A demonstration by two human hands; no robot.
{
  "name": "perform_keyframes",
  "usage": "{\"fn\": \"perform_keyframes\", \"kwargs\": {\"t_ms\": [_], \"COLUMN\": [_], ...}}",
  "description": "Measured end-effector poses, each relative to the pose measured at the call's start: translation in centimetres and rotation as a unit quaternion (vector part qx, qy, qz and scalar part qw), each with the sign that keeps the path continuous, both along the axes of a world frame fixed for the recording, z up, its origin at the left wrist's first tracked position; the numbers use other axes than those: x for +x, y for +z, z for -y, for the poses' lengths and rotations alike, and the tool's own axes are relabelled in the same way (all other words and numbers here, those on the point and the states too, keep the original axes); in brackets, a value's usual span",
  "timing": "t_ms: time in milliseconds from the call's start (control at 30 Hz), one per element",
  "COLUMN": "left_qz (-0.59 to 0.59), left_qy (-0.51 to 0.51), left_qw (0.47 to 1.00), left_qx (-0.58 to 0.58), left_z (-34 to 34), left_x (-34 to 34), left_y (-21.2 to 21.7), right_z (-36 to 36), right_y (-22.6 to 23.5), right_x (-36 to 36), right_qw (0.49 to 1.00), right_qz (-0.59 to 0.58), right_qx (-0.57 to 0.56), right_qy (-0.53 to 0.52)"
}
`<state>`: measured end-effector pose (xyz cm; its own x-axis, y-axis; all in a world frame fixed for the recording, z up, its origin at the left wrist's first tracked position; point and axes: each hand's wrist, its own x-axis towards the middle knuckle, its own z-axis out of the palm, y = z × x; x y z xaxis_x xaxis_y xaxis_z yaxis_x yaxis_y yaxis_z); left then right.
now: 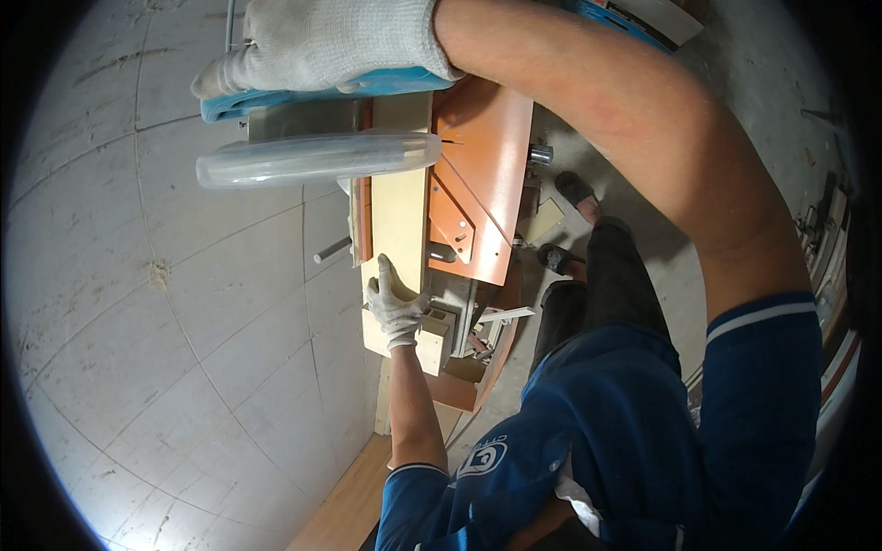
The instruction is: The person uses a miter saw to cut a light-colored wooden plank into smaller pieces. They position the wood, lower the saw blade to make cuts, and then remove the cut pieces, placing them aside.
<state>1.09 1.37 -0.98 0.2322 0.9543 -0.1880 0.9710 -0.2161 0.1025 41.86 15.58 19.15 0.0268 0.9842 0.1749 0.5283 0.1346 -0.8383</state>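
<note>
- The left hand (pixel 393 308), gloved, lay flat with fingers together on the pale board (pixel 401 207).
- The right hand (pixel 322 41) was clamped around a blue handle (pixel 303 95).

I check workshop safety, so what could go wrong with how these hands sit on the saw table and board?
1. The left hand presses on the pale board on the orange saw table; a slip might carry its knitted glove toward the cutting line.
2. The right hand grips the blue handle above the clear guard, at full reach, so balance may suffer.
3. Offcuts near the feet could trip.
</note>
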Motion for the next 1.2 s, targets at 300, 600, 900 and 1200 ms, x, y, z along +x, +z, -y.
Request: {"fn": "perform_keyframes", "kwargs": {"t_ms": [300,600,900,1200], "left_qz": [0.006,-0.008,0.021,0.035], "left_qy": [0.004,0.002,-0.009,-0.037], "left_qw": [1.000,1.000,1.000,0.998], "left_qx": [-0.004,-0.010,0.002,0.031], "left_z": [0.0,-0.3,2.7,-0.2], "left_x": [-1.1,-1.5,-4.3,-0.5], "left_y": [-0.4,0.1,0.9,-0.6], "right_z": [7.0,7.1,4.9,1.3], "right_y": [2.5,-7.0,-4.6,-0.2], "right_x": [1.8,2.8,1.8,1.1], "right_qw": [0.999,0.998,0.998,1.000], "right_qz": [-0.041,-0.048,-0.056,-0.015], "right_qx": [-0.013,-0.037,0.037,0.001], "right_qy": [-0.021,0.001,0.018,0.005]}}
